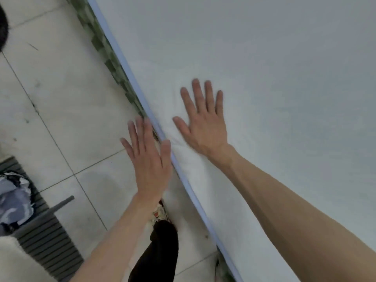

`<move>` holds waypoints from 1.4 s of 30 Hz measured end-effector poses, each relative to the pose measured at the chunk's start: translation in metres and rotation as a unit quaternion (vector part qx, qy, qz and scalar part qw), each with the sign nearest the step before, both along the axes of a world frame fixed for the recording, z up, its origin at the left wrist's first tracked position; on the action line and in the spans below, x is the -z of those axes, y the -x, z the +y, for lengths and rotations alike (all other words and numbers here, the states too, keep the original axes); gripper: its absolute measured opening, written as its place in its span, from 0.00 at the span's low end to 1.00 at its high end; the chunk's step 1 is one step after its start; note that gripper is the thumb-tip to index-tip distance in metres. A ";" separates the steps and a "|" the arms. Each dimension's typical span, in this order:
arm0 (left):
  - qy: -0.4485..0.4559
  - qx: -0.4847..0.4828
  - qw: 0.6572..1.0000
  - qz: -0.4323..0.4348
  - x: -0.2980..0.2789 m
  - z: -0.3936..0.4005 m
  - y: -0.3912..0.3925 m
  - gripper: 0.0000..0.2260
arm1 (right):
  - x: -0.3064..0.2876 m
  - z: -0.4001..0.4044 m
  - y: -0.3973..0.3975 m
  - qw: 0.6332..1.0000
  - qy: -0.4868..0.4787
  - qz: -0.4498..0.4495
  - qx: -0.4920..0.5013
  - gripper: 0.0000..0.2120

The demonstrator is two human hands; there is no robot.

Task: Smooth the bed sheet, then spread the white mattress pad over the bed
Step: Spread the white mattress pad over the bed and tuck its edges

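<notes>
A white bed sheet (274, 68) covers the bed and fills the right and upper part of the view. A pale blue piped edge (126, 66) runs diagonally along the bed's side. My right hand (203, 123) lies flat on the sheet near that edge, fingers straight and spread. My left hand (148, 157) is flat too, fingers straight, at the bed's edge with its thumb against the blue piping; the rest of it is over the floor. Small wrinkles show in the sheet between the two hands. I cannot single out a separate mattress pad.
A white tiled floor (57, 102) lies to the left of the bed. A green patterned strip (101, 43) shows under the bed edge. A grey ribbed mat (50, 241) with a blue-grey cloth (14, 200) sits at the lower left. My dark trouser leg (160, 251) stands beside the bed.
</notes>
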State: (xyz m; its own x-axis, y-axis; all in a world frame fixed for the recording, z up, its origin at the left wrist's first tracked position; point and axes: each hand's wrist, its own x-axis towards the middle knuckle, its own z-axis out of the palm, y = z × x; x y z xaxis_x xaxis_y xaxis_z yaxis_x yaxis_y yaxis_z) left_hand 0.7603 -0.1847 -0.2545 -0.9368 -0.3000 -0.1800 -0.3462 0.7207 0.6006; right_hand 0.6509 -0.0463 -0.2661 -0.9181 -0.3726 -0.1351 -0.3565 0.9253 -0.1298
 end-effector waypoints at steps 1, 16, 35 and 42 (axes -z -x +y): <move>0.014 -0.009 0.999 0.033 -0.001 -0.013 0.039 0.30 | 0.000 -0.003 -0.003 1.000 -0.001 -0.003 -0.012 0.33; 0.214 0.250 0.944 0.025 0.027 -0.111 0.195 0.31 | -0.058 0.079 0.119 0.887 0.095 -0.047 0.450 0.32; 0.187 0.262 0.945 0.058 -0.023 -0.227 0.495 0.24 | -0.011 -0.207 0.267 0.991 0.060 -0.041 -0.110 0.28; 0.217 0.363 0.902 0.088 0.031 -0.333 0.628 0.28 | -0.039 -0.113 0.433 0.950 0.040 -0.004 0.309 0.28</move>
